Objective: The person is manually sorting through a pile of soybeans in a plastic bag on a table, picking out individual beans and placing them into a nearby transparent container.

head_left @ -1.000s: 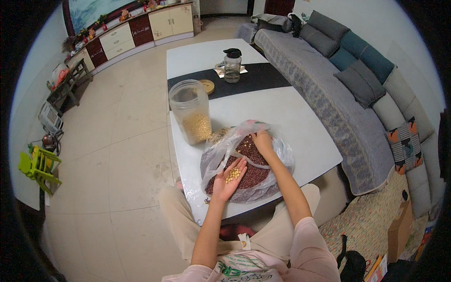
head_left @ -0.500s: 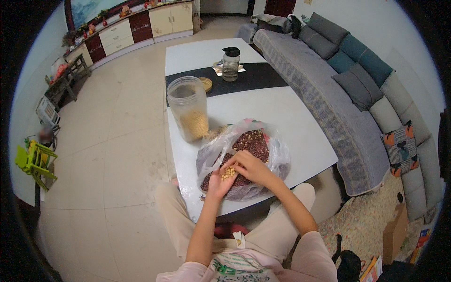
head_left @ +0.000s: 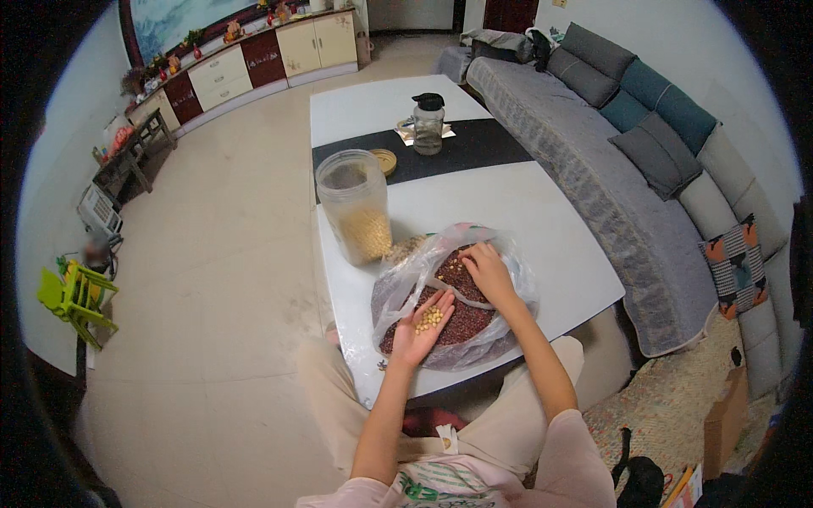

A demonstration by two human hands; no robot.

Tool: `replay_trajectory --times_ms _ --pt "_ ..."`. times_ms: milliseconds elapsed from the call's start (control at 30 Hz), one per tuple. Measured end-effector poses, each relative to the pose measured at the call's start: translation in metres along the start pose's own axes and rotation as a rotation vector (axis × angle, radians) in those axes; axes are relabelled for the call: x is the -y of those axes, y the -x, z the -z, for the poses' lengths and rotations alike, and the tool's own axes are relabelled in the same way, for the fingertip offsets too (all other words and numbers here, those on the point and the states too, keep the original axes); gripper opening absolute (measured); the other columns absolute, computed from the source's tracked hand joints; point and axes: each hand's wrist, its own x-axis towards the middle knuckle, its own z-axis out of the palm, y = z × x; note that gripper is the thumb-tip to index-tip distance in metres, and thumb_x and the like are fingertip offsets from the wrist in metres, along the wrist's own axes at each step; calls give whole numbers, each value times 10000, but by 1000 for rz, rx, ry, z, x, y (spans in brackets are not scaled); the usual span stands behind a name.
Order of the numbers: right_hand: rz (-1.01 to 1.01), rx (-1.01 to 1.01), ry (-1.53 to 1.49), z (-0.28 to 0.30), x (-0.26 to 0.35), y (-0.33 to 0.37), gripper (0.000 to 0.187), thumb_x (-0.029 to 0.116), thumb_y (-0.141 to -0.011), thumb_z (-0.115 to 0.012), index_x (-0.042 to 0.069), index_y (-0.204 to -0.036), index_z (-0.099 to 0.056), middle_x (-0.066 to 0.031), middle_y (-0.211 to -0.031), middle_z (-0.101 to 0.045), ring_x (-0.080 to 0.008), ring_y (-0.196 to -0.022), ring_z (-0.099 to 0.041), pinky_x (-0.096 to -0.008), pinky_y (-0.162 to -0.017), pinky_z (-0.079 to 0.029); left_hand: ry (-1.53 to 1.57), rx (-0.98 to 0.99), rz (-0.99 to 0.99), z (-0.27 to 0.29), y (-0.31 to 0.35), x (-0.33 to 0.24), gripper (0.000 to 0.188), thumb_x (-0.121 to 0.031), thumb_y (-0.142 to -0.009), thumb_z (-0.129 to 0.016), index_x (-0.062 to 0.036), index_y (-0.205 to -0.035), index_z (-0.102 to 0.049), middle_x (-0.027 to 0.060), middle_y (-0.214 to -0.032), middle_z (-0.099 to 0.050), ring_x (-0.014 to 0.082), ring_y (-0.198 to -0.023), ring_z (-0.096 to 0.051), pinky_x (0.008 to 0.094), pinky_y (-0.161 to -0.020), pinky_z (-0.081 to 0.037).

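Observation:
My left hand (head_left: 412, 342) lies palm up over the near side of a clear plastic bag, cradling a small heap of yellow soybeans (head_left: 430, 318). Small dark red beans (head_left: 464, 323) fill the opened plastic bag (head_left: 395, 292), and loose soybeans are scattered among them at the far side. There my right hand (head_left: 489, 273) reaches down with its fingers bent together at the beans; whatever its fingertips pinch is too small to make out. Left of the bag stands a tall clear plastic jar (head_left: 349, 196), uncapped and partly filled with soybeans.
Behind the jar lies a gold lid (head_left: 384, 161). A black-topped water bottle (head_left: 428, 127) stands farther back on the white and black table (head_left: 542, 220), by some papers. A grey sofa (head_left: 584, 195) runs along the right; a green child's chair (head_left: 74, 296) stands at far left.
My right hand has left my left palm and moved away to the far part of the bag. My left hand has opened flatter, showing the soybeans. The whole view has shifted slightly.

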Motion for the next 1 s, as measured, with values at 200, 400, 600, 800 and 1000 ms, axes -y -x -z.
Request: replay_trajectory --times_ms 200,400,600,800,1000 --pt "1 168 276 -23 -17 -11 173 159 -748 -593 27 -856 -562 -126 -901 -548 -280 -905 -511 -361 -777 -428 -71 -61 -16 -3 1 2 737 -170 -758 -588 114 -1289 -162 235 -1358 -221 317 -1261 -252 420 -1070 -187" --pt "13 140 270 -30 -26 -10 190 201 -742 -600 25 -810 -573 -133 -855 -554 -298 -871 -519 -392 -745 -422 -63 -22 13 0 1 1 801 -179 -720 -639 118 -1288 -159 234 -1361 -214 301 -1268 -241 403 -1074 -182" --pt "-13 152 215 -24 -22 -10 170 187 -745 -600 33 -808 -566 -124 -863 -554 -289 -898 -512 -377 -770 -414 -20 10 6 2 0 0 784 -195 -744 -622 126 -1283 -152 251 -1354 -211 317 -1266 -238 413 -1068 -195" --pt "6 117 104 -9 -18 -5 156 160 -751 -586 35 -833 -540 -125 -879 -521 -286 -890 -492 -371 -769 -408 -57 -14 -8 2 0 2 825 -179 -678 -660 132 -1269 -176 252 -1337 -244 325 -1256 -255 409 -1071 -197" --pt "184 192 -130 16 34 13 187 174 -749 -584 20 -817 -504 -128 -855 -474 -283 -841 -474 -368 -737 -408 -131 -72 -31 4 -1 0 826 -180 -639 -684 128 -1255 -228 237 -1299 -316 307 -1236 -295 392 -1070 -205"
